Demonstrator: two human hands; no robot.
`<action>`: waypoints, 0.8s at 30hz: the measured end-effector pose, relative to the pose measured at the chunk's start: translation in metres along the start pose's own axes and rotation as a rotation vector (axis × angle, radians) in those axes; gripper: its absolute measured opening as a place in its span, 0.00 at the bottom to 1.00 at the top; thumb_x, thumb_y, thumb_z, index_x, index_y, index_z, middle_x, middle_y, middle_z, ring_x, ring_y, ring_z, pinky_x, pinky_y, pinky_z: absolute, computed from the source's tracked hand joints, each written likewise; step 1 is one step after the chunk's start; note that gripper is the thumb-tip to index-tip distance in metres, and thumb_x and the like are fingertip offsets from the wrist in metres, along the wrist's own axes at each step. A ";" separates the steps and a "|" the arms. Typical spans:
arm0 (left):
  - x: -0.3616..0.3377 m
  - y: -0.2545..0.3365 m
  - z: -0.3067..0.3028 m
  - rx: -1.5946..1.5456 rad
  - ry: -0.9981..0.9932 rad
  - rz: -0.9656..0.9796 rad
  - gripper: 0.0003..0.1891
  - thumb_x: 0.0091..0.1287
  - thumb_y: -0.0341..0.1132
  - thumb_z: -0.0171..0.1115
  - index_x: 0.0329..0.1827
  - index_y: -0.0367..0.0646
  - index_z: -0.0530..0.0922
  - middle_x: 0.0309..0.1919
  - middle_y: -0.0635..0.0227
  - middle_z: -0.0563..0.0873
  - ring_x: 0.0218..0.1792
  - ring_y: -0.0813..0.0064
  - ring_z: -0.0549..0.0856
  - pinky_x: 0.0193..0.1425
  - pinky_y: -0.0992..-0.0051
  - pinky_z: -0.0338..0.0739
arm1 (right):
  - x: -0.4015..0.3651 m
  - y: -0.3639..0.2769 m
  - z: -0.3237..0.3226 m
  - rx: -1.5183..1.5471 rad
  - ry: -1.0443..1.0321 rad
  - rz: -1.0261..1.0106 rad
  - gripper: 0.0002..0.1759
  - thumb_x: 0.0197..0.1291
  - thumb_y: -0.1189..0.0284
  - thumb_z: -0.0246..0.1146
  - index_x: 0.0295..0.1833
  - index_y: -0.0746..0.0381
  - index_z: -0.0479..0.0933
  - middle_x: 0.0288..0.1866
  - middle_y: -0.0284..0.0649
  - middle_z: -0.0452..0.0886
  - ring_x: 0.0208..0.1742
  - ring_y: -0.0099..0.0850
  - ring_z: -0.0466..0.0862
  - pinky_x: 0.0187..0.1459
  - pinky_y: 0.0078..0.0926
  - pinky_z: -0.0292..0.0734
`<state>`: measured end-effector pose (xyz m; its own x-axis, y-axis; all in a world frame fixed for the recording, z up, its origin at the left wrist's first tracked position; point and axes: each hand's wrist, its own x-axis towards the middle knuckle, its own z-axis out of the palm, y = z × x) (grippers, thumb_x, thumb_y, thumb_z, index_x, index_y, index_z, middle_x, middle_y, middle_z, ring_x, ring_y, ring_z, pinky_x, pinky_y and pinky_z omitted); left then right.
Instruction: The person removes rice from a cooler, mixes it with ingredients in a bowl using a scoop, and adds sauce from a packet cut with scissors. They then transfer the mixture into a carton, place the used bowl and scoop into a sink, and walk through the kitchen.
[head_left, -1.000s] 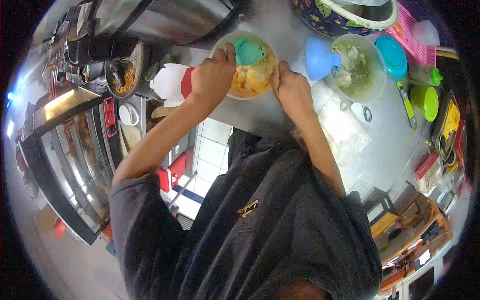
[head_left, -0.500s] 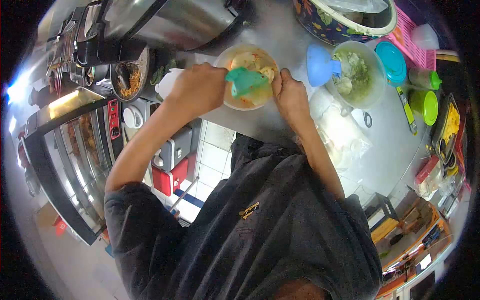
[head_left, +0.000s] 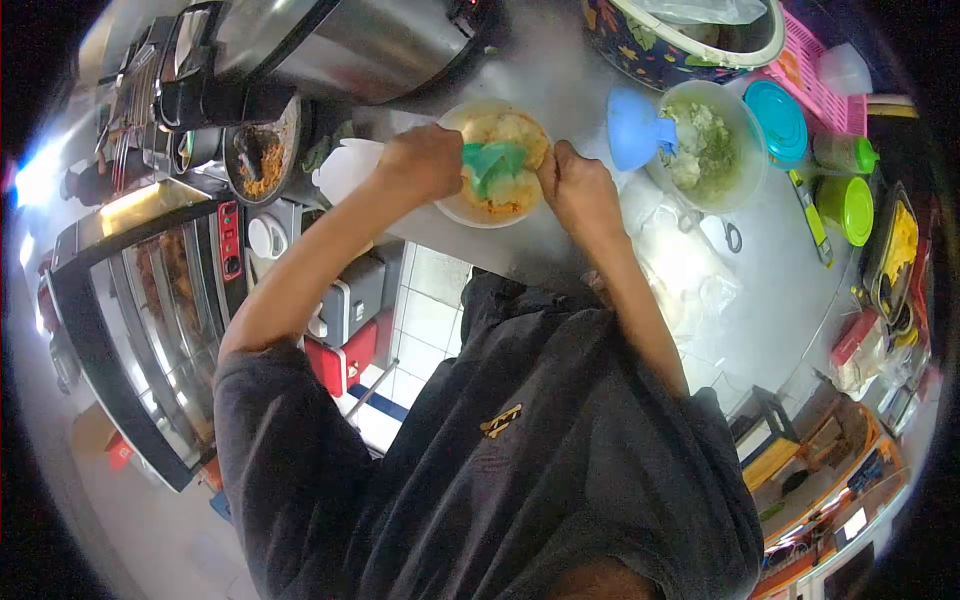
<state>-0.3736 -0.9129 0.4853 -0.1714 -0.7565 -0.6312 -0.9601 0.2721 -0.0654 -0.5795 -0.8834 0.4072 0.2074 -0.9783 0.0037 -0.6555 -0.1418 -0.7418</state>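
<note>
A translucent plastic bowl (head_left: 462,212) of pale food with red-orange sauce stands on the metal counter in front of me. My left hand (head_left: 425,163) is closed at the bowl's left side, on a green plastic scoop (head_left: 495,168) whose blurred blade lies in the food. My right hand (head_left: 583,190) grips the bowl's right rim, thumb on top and fingers partly hidden. Right of that hand is a second clear bowl (head_left: 735,155) with chopped greens and white pieces. A blue plastic scoop (head_left: 635,130) rests over its left edge.
A patterned pot (head_left: 690,70) and pink basket (head_left: 815,60) stand at the back right, near a teal lid (head_left: 776,120) and green-lidded jar (head_left: 845,210). A stone mortar (head_left: 262,155) and steel cooker (head_left: 370,50) stand left. Plastic bags (head_left: 685,270) lie on the counter.
The green scoop has turned and shifted a little within the bowl, with my left hand moving slightly right. More red sauce shows at the near side of the food. My right hand stays on the rim.
</note>
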 end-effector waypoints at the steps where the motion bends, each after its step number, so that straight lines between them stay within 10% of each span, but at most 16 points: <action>1: 0.004 0.005 0.015 0.059 0.082 -0.008 0.10 0.63 0.38 0.60 0.41 0.41 0.83 0.34 0.51 0.87 0.35 0.52 0.89 0.40 0.56 0.85 | -0.001 0.000 0.000 0.003 -0.007 -0.008 0.10 0.65 0.69 0.57 0.35 0.65 0.73 0.22 0.59 0.78 0.26 0.58 0.81 0.28 0.53 0.76; 10: -0.027 0.027 0.007 0.392 0.592 -0.032 0.25 0.58 0.29 0.61 0.62 0.40 0.72 0.35 0.62 0.85 0.31 0.66 0.90 0.27 0.71 0.84 | -0.003 0.007 0.004 -0.016 0.026 -0.058 0.11 0.64 0.69 0.58 0.33 0.66 0.73 0.22 0.58 0.78 0.26 0.57 0.81 0.28 0.52 0.76; 18: -0.007 -0.008 -0.026 0.167 0.002 0.380 0.24 0.59 0.31 0.63 0.62 0.46 0.76 0.38 0.54 0.86 0.38 0.52 0.87 0.43 0.57 0.83 | -0.008 -0.004 0.005 0.038 0.008 -0.011 0.12 0.64 0.66 0.59 0.35 0.64 0.75 0.23 0.57 0.80 0.27 0.57 0.82 0.31 0.53 0.78; 24: 0.001 -0.004 0.008 0.289 -0.111 0.324 0.16 0.58 0.31 0.64 0.51 0.47 0.82 0.36 0.54 0.87 0.39 0.55 0.88 0.44 0.58 0.82 | -0.006 -0.006 0.010 0.040 -0.020 -0.043 0.11 0.64 0.67 0.59 0.36 0.65 0.75 0.22 0.57 0.79 0.28 0.57 0.83 0.32 0.54 0.78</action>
<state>-0.3678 -0.9098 0.4784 -0.4127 -0.5408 -0.7330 -0.7571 0.6511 -0.0541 -0.5698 -0.8750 0.4053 0.2493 -0.9682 0.0226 -0.6165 -0.1767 -0.7672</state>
